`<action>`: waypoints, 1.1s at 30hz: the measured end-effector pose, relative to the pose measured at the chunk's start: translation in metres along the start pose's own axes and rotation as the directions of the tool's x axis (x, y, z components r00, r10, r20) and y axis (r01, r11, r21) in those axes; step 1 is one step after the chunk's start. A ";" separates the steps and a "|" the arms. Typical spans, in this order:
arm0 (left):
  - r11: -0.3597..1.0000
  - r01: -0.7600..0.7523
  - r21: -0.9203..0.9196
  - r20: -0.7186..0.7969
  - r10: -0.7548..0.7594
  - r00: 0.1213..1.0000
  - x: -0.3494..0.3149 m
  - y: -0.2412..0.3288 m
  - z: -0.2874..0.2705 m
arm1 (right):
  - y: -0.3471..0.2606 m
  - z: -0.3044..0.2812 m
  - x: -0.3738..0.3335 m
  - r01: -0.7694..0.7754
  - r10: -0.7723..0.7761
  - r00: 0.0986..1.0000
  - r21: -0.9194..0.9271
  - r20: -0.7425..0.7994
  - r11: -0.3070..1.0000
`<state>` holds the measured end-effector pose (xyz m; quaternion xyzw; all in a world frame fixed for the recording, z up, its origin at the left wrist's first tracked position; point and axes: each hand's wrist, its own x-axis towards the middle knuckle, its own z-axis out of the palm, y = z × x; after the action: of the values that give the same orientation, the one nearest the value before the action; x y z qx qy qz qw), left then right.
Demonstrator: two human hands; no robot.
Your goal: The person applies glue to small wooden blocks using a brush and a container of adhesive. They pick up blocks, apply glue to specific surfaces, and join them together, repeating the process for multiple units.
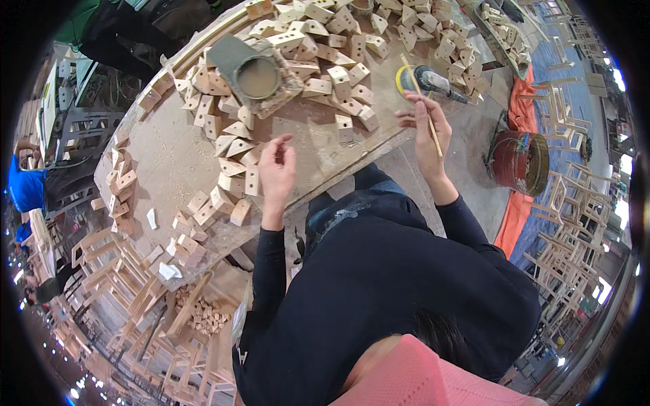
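My right hand (428, 132) is closed around a thin wooden stick (434, 132), which points up and away over the table's right edge. My left hand (276, 166) hovers at the near side of the table, beside a row of drilled wooden blocks (232, 167); its thumb and curled fingers are apart and nothing shows between them. Farther off stands a round pot of tan, cloudy liquid (258, 78), set against a dark grey slab and crusted around its base. Angled wooden blocks with round holes (342, 81) are heaped around the pot.
A power tool with a yellow-rimmed disc (437, 82) lies beyond my right hand. A rusty red drum (518, 161) stands on the floor at right, near orange sheeting (523, 101) and wooden chair frames (565, 203). White scraps (169, 271) lie at the table's left corner.
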<state>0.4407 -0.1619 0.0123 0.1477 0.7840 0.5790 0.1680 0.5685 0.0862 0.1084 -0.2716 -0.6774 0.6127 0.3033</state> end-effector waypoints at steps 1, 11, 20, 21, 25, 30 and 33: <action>0.999 -0.028 0.024 0.007 0.028 1.000 -0.002 0.003 0.023 | 0.001 -0.012 0.010 0.004 -0.004 1.000 0.006 0.007 1.000; 0.702 0.060 0.710 -0.129 0.045 0.991 0.092 0.051 0.181 | 0.054 -0.156 0.139 0.194 -0.201 0.979 -0.215 -0.012 0.957; 0.819 0.100 0.565 -0.298 0.089 0.950 0.096 0.057 0.180 | 0.113 -0.229 0.233 0.200 -0.242 0.965 -0.874 0.098 0.444; 0.862 0.087 0.500 -0.303 0.079 0.950 0.093 0.065 0.179 | 0.123 -0.229 0.241 0.270 -0.306 0.940 -0.872 0.149 0.407; 0.999 0.017 -0.036 -0.224 -0.025 0.974 0.070 0.086 0.184 | 0.151 -0.201 0.250 0.205 -0.239 0.963 -0.914 0.124 0.350; 0.853 0.045 -0.520 -0.048 -0.082 0.995 0.043 0.096 0.181 | 0.168 -0.176 0.254 0.112 -0.235 0.972 -0.897 0.009 0.427; 0.796 0.040 -0.604 0.018 -0.037 0.999 0.032 0.105 0.173 | 0.174 -0.169 0.254 0.087 -0.242 0.970 -0.902 -0.020 0.423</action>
<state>0.4907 0.0310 0.0627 0.0719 0.5611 0.7947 0.2200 0.5234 0.4039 -0.0336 -0.3669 -0.8971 0.1078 0.2212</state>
